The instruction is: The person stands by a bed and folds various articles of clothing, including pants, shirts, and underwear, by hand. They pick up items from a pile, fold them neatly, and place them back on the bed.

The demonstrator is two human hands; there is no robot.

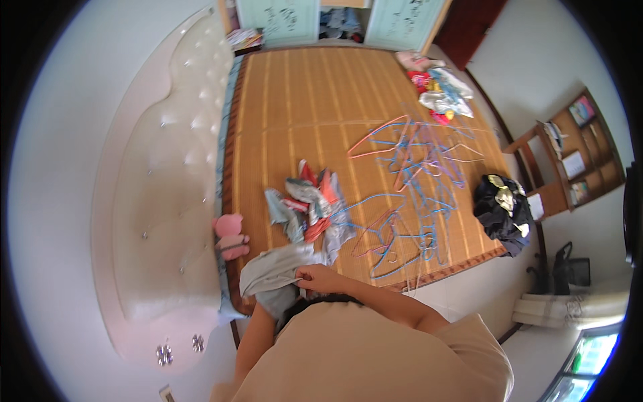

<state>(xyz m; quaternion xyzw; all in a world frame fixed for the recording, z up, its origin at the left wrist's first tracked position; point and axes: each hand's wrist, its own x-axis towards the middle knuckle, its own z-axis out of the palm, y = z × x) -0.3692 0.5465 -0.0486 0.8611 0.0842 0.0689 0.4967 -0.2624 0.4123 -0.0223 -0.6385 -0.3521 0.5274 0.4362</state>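
Near my body, a pale grey-green cloth garment (276, 266) hangs from my right hand (319, 279), whose fingers pinch its edge. The garment covers my left hand; only the forearm shows, so its grip is hidden. Just beyond lies a loose pile of clothes (311, 201) in red, white, grey and light blue on the woven bed mat (301, 100). To the right of this pile, many wire hangers (427, 201), blue, orange, purple and white, lie tangled on the mat.
A pink plush toy (230, 236) lies by the tufted headboard (171, 166). Colourful clothes (442, 90) are heaped at the far right corner. Dark clothes (502, 211) form a heap at the mat's right edge, near a wooden shelf unit (552, 196). Beyond the bed stands a wardrobe (281, 25), partly open.
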